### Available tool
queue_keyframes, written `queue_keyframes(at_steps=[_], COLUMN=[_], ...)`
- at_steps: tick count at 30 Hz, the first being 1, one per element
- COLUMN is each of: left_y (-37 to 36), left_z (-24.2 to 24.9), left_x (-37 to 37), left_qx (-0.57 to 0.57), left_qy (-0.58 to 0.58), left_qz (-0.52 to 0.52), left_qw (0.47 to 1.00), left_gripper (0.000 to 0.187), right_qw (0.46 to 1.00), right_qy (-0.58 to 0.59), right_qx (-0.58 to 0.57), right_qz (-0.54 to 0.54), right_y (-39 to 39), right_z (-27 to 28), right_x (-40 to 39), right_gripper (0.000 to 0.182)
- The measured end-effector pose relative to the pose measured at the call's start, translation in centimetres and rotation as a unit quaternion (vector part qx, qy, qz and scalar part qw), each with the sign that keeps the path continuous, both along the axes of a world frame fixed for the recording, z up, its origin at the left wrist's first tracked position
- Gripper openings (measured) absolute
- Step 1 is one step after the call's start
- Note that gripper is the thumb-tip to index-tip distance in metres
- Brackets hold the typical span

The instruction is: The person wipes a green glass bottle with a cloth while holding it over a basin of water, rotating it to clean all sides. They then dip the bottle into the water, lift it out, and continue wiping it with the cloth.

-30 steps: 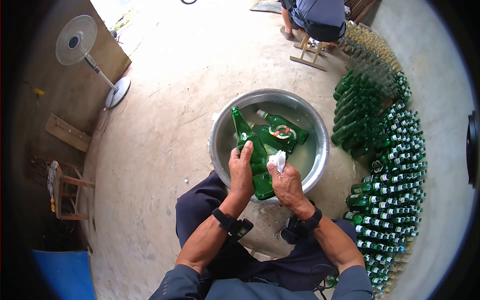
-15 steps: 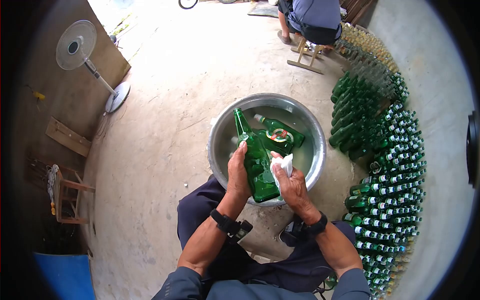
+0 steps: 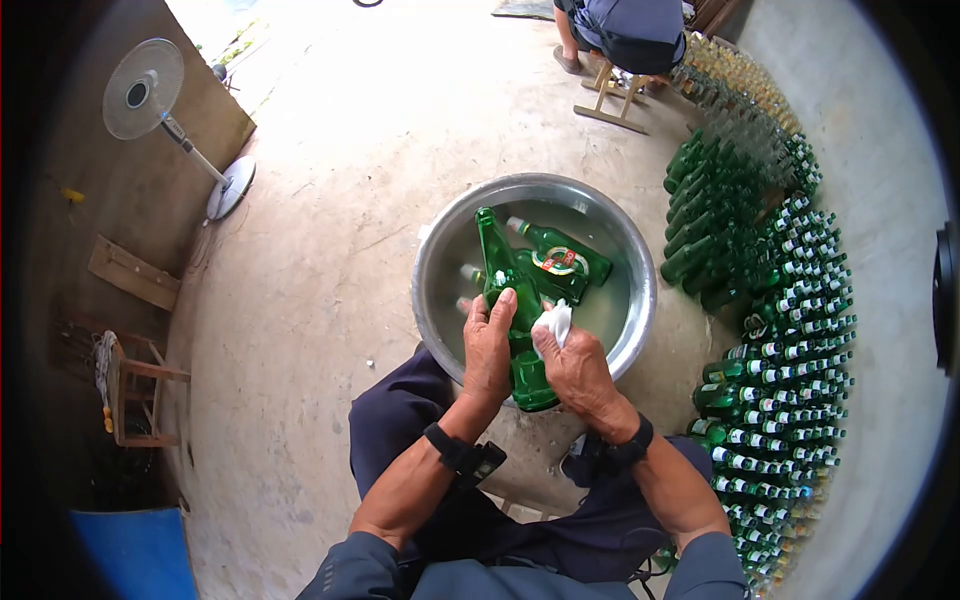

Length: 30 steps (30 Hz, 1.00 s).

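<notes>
A green glass bottle (image 3: pixel 496 252) is tilted over the near side of a metal basin (image 3: pixel 428 310), its neck pointing away from me. My left hand (image 3: pixel 489 345) is closed around the bottle's left side, thumb on top. At its right side, my right hand (image 3: pixel 582 375) pinches a crumpled white cloth (image 3: pixel 553 322) near the glass. Whether the cloth touches the bottle is hard to see. In the basin's cloudy water lie more green bottles, one with a red and white label (image 3: pixel 566 260). Bottle necks poke out at the left of the water.
Rows of green bottles (image 3: pixel 770 380) line the wall on my right, with unlabelled green ones (image 3: pixel 705 210) farther back. Ahead, a person (image 3: pixel 628 35) sits on a wooden stool (image 3: pixel 612 105). A standing fan (image 3: pixel 145 90) and a wooden stool frame (image 3: pixel 145 390) are on the left.
The bottle has turned about its length and stands a little more upright in view. My left hand has shifted its hold, and my right hand with the cloth has moved slightly down and left.
</notes>
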<state>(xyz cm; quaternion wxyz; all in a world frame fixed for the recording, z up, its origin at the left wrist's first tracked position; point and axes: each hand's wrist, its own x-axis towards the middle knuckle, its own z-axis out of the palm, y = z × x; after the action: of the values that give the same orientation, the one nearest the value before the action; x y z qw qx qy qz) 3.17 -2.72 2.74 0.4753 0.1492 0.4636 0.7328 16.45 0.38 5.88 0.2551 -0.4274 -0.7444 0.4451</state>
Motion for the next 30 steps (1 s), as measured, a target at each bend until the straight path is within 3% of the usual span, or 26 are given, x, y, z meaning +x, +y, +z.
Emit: queue_keyframes(at_steps=[3, 20, 22, 23, 25, 30], left_y=[0.1, -0.2, 0.1, 0.0, -0.2, -0.6], left_z=[-0.2, -2.2, -3.4, -3.9, -0.9, 0.2], left_x=[0.1, 0.5, 0.7, 0.7, 1.0, 0.7], left_qx=[-0.005, -0.040, -0.052, -0.048, -0.045, -0.024], left_qy=[-0.014, -0.008, 0.206, 0.207, 0.002, 0.030], left_qz=[-0.005, -0.010, 0.020, 0.017, -0.009, -0.010], left_qw=[1.000, 0.999, 0.977, 0.977, 0.999, 0.999], left_gripper=[0.025, 0.031, 0.030, 0.030, 0.028, 0.024], right_qw=[0.995, 0.981, 0.982, 0.982, 0.974, 0.962], right_qy=[0.044, 0.095, 0.089, 0.091, 0.123, 0.186], right_qx=[0.040, -0.060, -0.053, -0.049, -0.055, -0.122], right_qz=[-0.075, -0.158, -0.157, -0.160, -0.180, -0.157], right_y=[0.3, 1.4, 1.6, 1.5, 1.1, 1.1], right_z=[-1.5, -3.9, -4.0, -4.0, -3.7, -3.9], right_x=[-0.6, -0.3, 0.0, -0.1, -0.3, -0.5], right_gripper=[0.032, 0.035, 0.035, 0.035, 0.035, 0.035])
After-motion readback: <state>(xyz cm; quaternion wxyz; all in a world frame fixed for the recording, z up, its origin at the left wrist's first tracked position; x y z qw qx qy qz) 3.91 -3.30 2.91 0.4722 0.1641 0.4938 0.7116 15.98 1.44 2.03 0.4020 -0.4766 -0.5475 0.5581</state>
